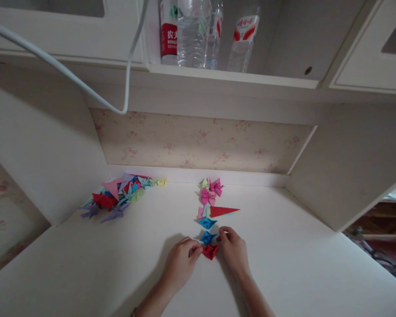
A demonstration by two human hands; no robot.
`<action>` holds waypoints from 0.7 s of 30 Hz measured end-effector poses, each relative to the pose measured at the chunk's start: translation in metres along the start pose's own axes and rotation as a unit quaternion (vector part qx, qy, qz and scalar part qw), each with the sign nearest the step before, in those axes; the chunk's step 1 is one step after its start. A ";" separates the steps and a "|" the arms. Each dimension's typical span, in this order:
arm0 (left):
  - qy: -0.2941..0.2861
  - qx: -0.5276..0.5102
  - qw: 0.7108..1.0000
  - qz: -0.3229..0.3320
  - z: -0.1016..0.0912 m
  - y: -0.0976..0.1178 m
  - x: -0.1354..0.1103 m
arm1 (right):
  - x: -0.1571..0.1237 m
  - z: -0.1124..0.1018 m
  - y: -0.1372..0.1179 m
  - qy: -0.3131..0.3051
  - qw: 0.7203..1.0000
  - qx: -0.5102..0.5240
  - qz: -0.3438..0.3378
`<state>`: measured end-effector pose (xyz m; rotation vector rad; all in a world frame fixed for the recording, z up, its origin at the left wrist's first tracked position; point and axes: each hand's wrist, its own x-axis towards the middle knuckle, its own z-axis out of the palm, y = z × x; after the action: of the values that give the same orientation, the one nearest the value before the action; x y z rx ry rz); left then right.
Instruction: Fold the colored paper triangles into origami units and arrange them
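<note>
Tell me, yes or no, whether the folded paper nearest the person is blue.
No, the nearest paper, between the left hand and the right hand, is red.

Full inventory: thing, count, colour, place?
Bottles: at least four, clear, shelf.
Cabinet: one, white, overhead.
Cable: one, white, upper left.
Wallpaper: two patches, pinkish floral, back, left.
Desk: one, white, below.
Paper pile: one, multicoloured, back left.
Small folds: several, pink/pale green, centre back.
Pointed paper: one, red, centre.
Blue folds: two, blue, centre.
Red fold: one, red, front centre.
Clutter: unclear, mixed, right edge.
Left hand: one, at red fold.
Right hand: one, by nearer blue fold.
</note>
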<state>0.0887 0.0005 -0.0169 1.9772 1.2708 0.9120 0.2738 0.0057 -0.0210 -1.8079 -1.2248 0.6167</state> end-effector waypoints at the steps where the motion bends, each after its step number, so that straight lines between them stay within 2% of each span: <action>1: 0.000 0.003 1.000 -0.001 -0.001 0.000 0.000 | 0.000 0.000 0.000 -0.001 1.000 0.002 -0.001; 6: 0.002 -0.001 1.000 0.008 -0.002 0.002 0.000 | -0.001 0.000 -0.001 -0.013 1.000 -0.015 -0.003; 12: -0.001 -0.005 1.000 -0.027 0.000 -0.001 0.003 | 0.000 0.001 0.000 -0.007 1.000 0.004 -0.011; 21: 0.010 -0.024 0.999 -0.036 0.001 -0.001 0.006 | -0.003 0.004 0.001 0.000 1.000 0.001 -0.027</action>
<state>0.0907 0.0063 -0.0174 1.8771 1.3117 0.9205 0.2701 0.0041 -0.0238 -1.7672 -1.2687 0.5884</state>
